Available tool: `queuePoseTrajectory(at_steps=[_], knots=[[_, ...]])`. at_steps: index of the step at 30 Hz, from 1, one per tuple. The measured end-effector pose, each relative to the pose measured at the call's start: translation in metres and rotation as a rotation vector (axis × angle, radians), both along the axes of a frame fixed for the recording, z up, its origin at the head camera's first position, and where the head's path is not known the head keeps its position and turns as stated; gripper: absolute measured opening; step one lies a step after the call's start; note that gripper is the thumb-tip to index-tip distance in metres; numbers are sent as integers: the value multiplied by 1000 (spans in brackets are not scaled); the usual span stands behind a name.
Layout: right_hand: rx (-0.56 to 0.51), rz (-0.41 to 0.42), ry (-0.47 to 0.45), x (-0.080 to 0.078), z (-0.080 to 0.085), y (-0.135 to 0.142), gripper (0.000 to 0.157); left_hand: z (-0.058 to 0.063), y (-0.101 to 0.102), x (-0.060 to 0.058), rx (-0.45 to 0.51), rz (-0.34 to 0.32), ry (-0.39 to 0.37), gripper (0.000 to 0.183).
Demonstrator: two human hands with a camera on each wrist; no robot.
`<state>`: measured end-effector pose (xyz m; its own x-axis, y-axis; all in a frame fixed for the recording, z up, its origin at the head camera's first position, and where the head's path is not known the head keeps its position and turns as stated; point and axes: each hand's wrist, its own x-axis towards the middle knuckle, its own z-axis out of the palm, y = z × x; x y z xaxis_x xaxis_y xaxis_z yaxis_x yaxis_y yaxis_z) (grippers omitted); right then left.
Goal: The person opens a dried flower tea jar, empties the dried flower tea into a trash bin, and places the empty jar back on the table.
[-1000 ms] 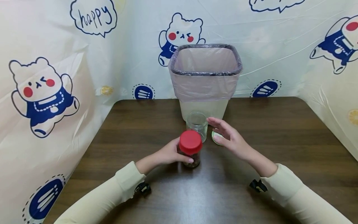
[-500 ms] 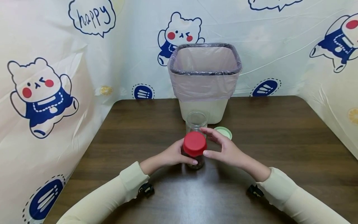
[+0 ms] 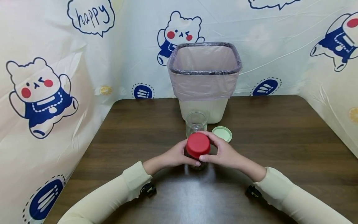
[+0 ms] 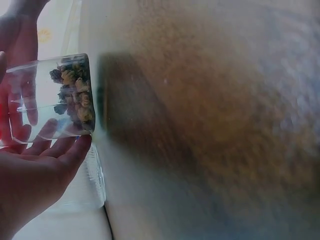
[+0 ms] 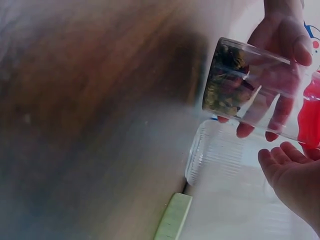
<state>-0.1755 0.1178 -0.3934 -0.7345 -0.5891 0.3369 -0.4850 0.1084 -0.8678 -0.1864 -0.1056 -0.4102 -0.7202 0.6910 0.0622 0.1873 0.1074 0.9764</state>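
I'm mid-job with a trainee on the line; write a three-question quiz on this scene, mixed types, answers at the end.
1. Which hand's grip is nearer the base of the red-lidded jar?
2. True or false: the green lid lies on the table.
3. Fill in the missing word: a lined ... stands behind the uncapped jar.

Key:
1. The left grip.
2. True.
3. Bin.

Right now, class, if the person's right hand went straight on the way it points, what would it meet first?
Most likely the red lid: the right hand has it between thumb and fingers, though whether they touch it is hard to tell.
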Motion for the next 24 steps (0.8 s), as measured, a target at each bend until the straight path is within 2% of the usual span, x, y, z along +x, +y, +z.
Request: queuePoseTrajectory(at_steps=[12, 24], knots=[[18, -65, -1, 4, -7, -8, 74, -4, 0, -1, -22, -4, 25, 68], [-1, -92, -39, 8, -9, -14, 74, -7, -1, -2, -61, -49, 55, 65]])
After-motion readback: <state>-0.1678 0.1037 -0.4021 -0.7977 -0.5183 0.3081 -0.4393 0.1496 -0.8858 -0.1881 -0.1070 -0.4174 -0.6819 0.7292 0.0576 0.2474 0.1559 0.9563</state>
